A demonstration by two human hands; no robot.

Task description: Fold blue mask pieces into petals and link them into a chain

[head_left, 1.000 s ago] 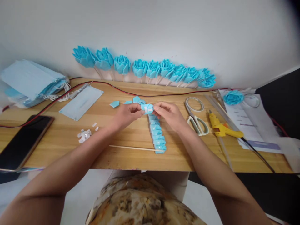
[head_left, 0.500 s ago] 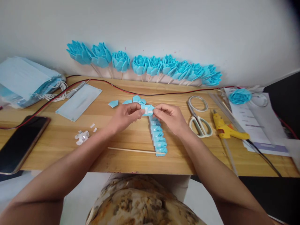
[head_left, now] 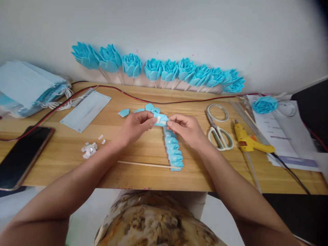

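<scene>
Wood with a pale, fine grain makes the table top [head_left: 64, 160], which stands against a plain white wall [head_left: 179, 27]. Its near edge runs straight just in front of the person's body. The middle of the top is mostly bare, and the sides are crowded.

Both hands meet over the middle. The left hand [head_left: 134, 127] and the right hand [head_left: 188, 129] each pinch the folded blue piece [head_left: 161, 119] between thumb and fingertips, with a narrow grip. This piece is the upper end of a strip of folded blue petals [head_left: 173, 150], which lies flat and reaches toward the near edge. A thin wooden stick [head_left: 146, 165] lies across its lower end.

To the right lie scissors [head_left: 217, 135] and a yellow glue gun [head_left: 248, 141], and to the left a dark phone [head_left: 23, 155]. Blue flowers [head_left: 159, 68] with a soft, fabric look lean on the wall.
</scene>
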